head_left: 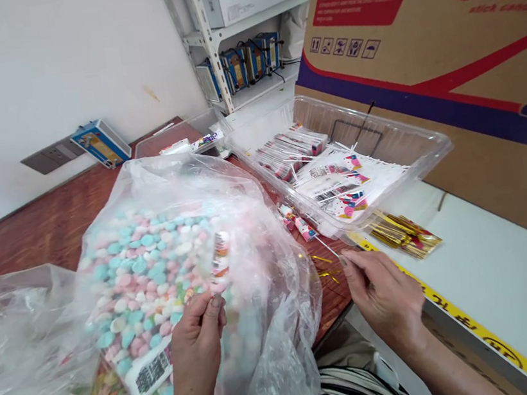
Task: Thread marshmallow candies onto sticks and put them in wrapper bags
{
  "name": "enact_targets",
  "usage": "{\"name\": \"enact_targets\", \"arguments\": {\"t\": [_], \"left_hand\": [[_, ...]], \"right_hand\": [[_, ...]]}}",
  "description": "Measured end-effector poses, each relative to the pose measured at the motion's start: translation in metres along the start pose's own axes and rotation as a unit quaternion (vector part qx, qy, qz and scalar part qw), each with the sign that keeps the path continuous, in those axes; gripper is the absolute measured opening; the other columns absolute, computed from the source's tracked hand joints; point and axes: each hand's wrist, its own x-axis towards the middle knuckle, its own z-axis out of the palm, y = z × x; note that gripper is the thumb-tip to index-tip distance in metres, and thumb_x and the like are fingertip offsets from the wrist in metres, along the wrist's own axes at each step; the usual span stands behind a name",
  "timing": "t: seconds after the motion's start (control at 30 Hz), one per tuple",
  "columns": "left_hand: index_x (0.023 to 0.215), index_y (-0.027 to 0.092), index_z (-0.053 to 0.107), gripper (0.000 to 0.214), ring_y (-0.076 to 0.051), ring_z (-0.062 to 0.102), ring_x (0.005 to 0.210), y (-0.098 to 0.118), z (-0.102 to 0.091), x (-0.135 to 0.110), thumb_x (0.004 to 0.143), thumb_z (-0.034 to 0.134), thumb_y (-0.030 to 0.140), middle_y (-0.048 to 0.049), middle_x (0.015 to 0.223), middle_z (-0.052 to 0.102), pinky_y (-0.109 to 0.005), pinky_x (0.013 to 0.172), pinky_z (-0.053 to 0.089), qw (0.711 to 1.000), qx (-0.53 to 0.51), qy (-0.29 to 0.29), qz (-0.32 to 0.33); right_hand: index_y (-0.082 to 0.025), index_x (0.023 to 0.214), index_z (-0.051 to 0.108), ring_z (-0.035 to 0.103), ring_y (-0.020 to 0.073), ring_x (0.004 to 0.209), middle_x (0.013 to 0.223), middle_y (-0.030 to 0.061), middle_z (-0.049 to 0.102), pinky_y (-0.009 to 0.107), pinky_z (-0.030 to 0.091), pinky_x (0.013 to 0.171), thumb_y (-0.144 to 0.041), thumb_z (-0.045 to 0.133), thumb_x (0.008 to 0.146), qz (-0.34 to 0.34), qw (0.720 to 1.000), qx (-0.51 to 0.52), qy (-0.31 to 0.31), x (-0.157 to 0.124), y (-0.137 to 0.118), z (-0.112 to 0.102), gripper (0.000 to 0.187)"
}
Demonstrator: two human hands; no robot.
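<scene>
My left hand [200,325] pinches the lower end of a small printed candy wrapper [220,255], held upright over a large clear plastic bag [275,286]. Inside that bag are many pink, blue and white candies [140,259]. A white label [153,371] with black print lies by the left wrist. My right hand [386,295] pinches a thin white stick [327,246] between thumb and forefinger. The stick points to a small printed wrapped candy [305,229] by the tray's near edge; whether they are joined is hard to tell.
A clear plastic tray [411,139] holds printed wrappers [334,182] and white sticks. Gold twist ties [401,231] lie beside it. A large cardboard box [471,151] stands behind on the right. Another plastic bag [25,345] is at left. A metal shelf [209,43] stands at the back.
</scene>
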Motion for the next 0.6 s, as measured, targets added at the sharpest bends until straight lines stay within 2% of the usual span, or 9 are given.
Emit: {"name": "enact_targets", "arguments": {"t": [0.1, 0.2, 0.3, 0.4, 0.5, 0.6], "left_hand": [[0.073, 0.021, 0.072, 0.012, -0.017, 0.05, 0.062, 0.006, 0.002, -0.002, 0.082, 0.064, 0.026, -0.0015, 0.062, 0.056, -0.026, 0.063, 0.035, 0.987, 0.119, 0.017, 0.105], [0.084, 0.024, 0.074, 0.014, -0.019, 0.054, 0.069, 0.011, 0.011, -0.007, 0.084, 0.061, 0.02, -0.0036, 0.073, 0.061, -0.026, 0.067, 0.035, 0.976, 0.155, 0.018, 0.151], [0.087, 0.025, 0.073, 0.012, -0.019, 0.053, 0.069, 0.013, 0.02, -0.012, 0.083, 0.063, 0.02, -0.004, 0.075, 0.063, -0.026, 0.066, 0.033, 0.982, 0.13, 0.036, 0.13], [0.095, 0.027, 0.073, 0.017, -0.02, 0.053, 0.067, 0.013, 0.021, -0.018, 0.079, 0.068, 0.02, -0.0044, 0.077, 0.064, -0.026, 0.065, 0.034, 0.992, 0.059, 0.062, 0.094], [0.103, 0.027, 0.072, 0.027, -0.023, 0.058, 0.08, 0.013, 0.018, -0.022, 0.078, 0.07, 0.019, -0.0071, 0.087, 0.068, -0.027, 0.073, 0.038, 0.994, 0.014, 0.064, 0.086], [0.093, 0.026, 0.075, 0.017, -0.023, 0.059, 0.085, 0.013, 0.015, -0.022, 0.079, 0.068, 0.019, -0.0078, 0.087, 0.069, -0.028, 0.077, 0.041, 0.994, -0.019, 0.057, 0.095]], "right_hand": [[-0.021, 0.1, 0.064, 0.069, 0.0177, 0.077, 0.087, 0.0052, 0.074, 0.029, 0.054, 0.074, -0.011, 0.068, 0.084, -0.026, 0.999, 0.007, 0.043, 0.012, -0.017, -0.003, 0.019], [-0.02, 0.102, 0.063, 0.068, 0.018, 0.076, 0.085, 0.0065, 0.074, 0.03, 0.053, 0.073, -0.013, 0.068, 0.084, -0.11, 0.992, 0.05, 0.028, 0.02, -0.042, 0.007, 0.02], [-0.02, 0.105, 0.063, 0.068, 0.0184, 0.077, 0.085, 0.0064, 0.075, 0.032, 0.051, 0.07, -0.014, 0.065, 0.087, -0.2, 0.973, 0.107, -0.032, 0.018, -0.067, 0.025, 0.019], [-0.02, 0.103, 0.064, 0.067, 0.0188, 0.075, 0.084, 0.0063, 0.074, 0.033, 0.049, 0.065, -0.013, 0.061, 0.089, -0.249, 0.958, 0.128, -0.069, 0.012, -0.082, 0.041, 0.015], [-0.017, 0.099, 0.065, 0.065, 0.0189, 0.07, 0.082, 0.0069, 0.073, 0.033, 0.046, 0.062, -0.013, 0.06, 0.089, -0.266, 0.951, 0.136, -0.075, 0.006, -0.089, 0.047, 0.012], [-0.016, 0.099, 0.064, 0.064, 0.0191, 0.07, 0.081, 0.0068, 0.071, 0.034, 0.045, 0.061, -0.012, 0.059, 0.09, -0.258, 0.951, 0.151, -0.079, 0.004, -0.093, 0.047, 0.012]]}}
